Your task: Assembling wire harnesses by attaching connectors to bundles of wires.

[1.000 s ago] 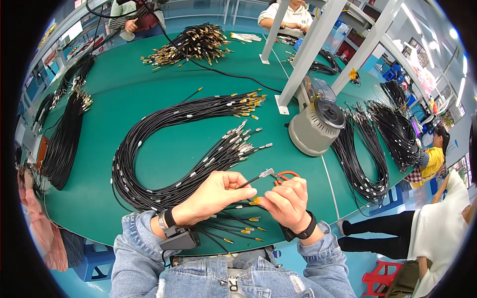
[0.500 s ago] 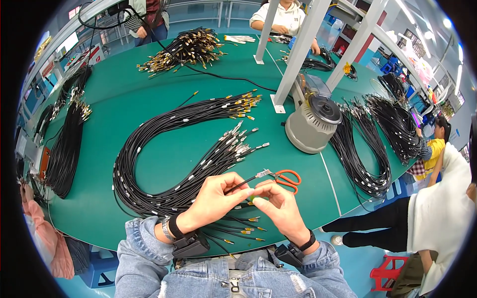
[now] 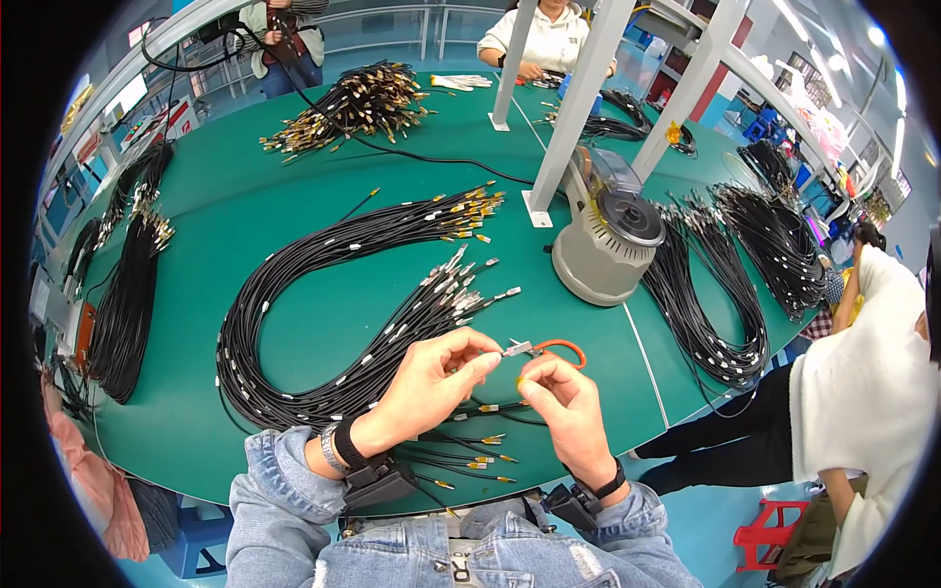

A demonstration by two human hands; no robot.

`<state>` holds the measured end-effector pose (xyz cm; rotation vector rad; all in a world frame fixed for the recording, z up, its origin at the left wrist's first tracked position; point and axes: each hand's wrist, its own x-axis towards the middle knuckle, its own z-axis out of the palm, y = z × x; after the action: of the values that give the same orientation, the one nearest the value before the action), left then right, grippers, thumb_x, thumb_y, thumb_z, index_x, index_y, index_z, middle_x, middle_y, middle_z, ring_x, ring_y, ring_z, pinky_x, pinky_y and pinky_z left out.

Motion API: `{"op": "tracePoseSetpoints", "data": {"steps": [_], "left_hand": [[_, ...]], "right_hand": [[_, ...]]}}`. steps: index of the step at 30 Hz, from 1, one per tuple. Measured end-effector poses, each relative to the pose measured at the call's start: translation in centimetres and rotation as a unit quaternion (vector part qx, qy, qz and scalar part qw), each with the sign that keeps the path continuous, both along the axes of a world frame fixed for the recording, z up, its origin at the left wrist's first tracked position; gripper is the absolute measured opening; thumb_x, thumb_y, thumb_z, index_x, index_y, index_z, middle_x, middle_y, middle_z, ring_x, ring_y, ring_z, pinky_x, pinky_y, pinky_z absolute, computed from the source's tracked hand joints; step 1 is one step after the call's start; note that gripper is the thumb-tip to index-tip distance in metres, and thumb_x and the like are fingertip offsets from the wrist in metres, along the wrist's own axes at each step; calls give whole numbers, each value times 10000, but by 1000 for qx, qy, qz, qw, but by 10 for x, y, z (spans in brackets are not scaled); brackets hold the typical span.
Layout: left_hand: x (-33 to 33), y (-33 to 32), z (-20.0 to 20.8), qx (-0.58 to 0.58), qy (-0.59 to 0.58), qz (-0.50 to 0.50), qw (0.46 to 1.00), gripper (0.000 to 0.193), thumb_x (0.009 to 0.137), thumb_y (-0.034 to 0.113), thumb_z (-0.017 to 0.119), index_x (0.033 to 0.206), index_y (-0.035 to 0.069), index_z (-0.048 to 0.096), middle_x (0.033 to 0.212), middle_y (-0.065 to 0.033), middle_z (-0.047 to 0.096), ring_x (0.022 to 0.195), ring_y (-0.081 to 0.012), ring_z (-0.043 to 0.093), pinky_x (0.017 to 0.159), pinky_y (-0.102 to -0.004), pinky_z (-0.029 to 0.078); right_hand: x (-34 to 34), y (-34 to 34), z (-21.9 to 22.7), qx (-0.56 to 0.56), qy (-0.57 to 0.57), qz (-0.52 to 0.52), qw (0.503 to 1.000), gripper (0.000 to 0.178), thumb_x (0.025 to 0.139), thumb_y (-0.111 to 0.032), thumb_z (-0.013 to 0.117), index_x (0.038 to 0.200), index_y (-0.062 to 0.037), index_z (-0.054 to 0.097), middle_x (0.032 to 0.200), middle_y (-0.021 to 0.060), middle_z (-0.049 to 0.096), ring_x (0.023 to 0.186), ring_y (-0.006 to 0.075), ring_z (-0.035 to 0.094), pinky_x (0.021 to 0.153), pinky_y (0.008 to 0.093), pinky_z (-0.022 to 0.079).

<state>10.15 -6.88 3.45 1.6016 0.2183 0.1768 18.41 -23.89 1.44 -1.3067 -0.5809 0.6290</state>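
The left hand (image 3: pixel 431 377) pinches 1 thin black cable at its silver connector end (image 3: pixel 517 348), fingertips closed on the metal just short of the tip. The right hand (image 3: pixel 564 402) sits just beside it, thumb and forefinger closed near the same end; whether they grip the connector or a small gold part cannot be told. The held end hangs just above the green table (image 3: pixel 294 225), in front of the person, with the orange-handled scissors (image 3: pixel 559 350) lying just behind it. By the look of the piles, work appears at an early-to-middle stage: 1 large looped bundle of black cables (image 3: pixel 333 314) lies left of the hands, its far ends gold-tipped and its near ends silver, while a small fan of gold-tipped cables (image 3: pixel 470 451) rests under the wrists at the table edge. Which pile is finished cannot be settled here. The cables are slim, matt and flexible, with pale sleeves at intervals; the connectors are hard, glossy cylinders. A grey round-bodied machine (image 3: pixel 608 245) stands beyond the scissors, smooth-cased with a dark disc on top.
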Motion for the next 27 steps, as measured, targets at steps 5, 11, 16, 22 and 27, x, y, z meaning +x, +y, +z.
{"op": "tracePoseSetpoints", "data": {"steps": [5,11,16,22,27], "left_hand": [[9,-7,-3,32,-55,0,998,146,867,86,599,970,-17,613,797,-14,619,686,-42,555,607,-185,465],[7,-11,-6,51,-26,11,998,152,867,75,597,975,-28,629,823,-40,645,702,-48,569,626,-189,477],[5,-14,-6,31,-37,20,999,156,863,69,603,979,-33,628,834,-47,652,711,-45,575,627,-183,479],[4,-13,-8,41,-40,17,998,156,862,64,603,982,-32,627,833,-43,652,709,-40,573,623,-178,478],[4,-12,-10,36,-35,15,999,156,861,61,604,985,-30,627,823,-37,649,702,-32,563,611,-172,468]], "right_hand": [[2,1,4,31,-46,-32,998,80,833,-50,620,860,2,567,914,35,548,856,102,523,785,244,420],[0,8,2,26,-19,-59,998,40,837,-23,597,837,-6,561,901,22,564,806,71,511,722,211,410],[-2,12,-1,24,-4,-66,998,34,838,-22,598,843,-3,570,897,21,574,797,69,521,723,212,417],[-4,15,-1,29,-7,-75,997,31,835,-14,598,847,-1,573,893,16,572,800,67,524,719,208,420],[-3,16,0,36,-11,-74,997,32,834,-9,598,851,-2,571,887,12,568,795,63,521,711,205,419]]}}
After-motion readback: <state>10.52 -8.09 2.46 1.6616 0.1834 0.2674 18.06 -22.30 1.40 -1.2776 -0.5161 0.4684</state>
